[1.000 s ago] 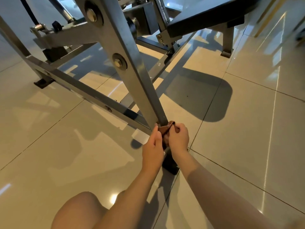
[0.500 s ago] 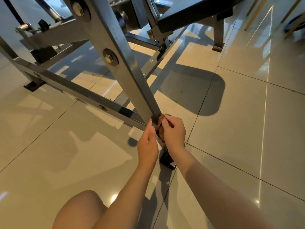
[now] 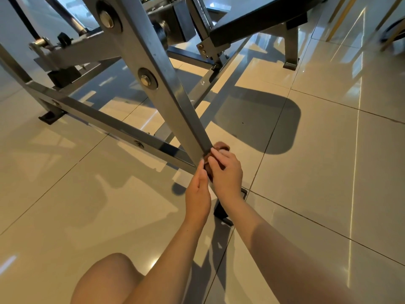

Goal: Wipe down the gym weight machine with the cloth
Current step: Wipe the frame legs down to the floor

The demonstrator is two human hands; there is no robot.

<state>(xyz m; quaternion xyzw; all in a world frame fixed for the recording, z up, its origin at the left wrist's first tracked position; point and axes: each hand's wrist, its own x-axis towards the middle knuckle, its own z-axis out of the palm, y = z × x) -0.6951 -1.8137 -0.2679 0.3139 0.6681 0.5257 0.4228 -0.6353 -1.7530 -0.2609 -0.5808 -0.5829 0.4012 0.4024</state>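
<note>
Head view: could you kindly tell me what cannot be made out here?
Head view:
cloth: mostly hidden under the right hand.
left hand: edge-on, fingers' grip unclear.
weight machine: top cut off by the frame edge.
black foot: partly behind the right forearm.

**Inspector:** Access right of the slanted leg point(image 3: 175, 102)?

**Assistant:** Open tiled floor point(image 3: 328, 172); a hand passes freely.

**Inspector:** Left?

**Assistant:** The low crossbar point(image 3: 109, 123) meets the leg, leaving a narrow wedge.

**Inspector:** Behind and below?

**Assistant:** A diagonal bar point(image 3: 210, 84) crosses close behind. The black foot point(image 3: 221, 211) blocks below. The right hand point(image 3: 225, 170), round the cloth point(image 3: 221, 147), and the left hand point(image 3: 197, 194) occupy the leg's lower end.
</note>
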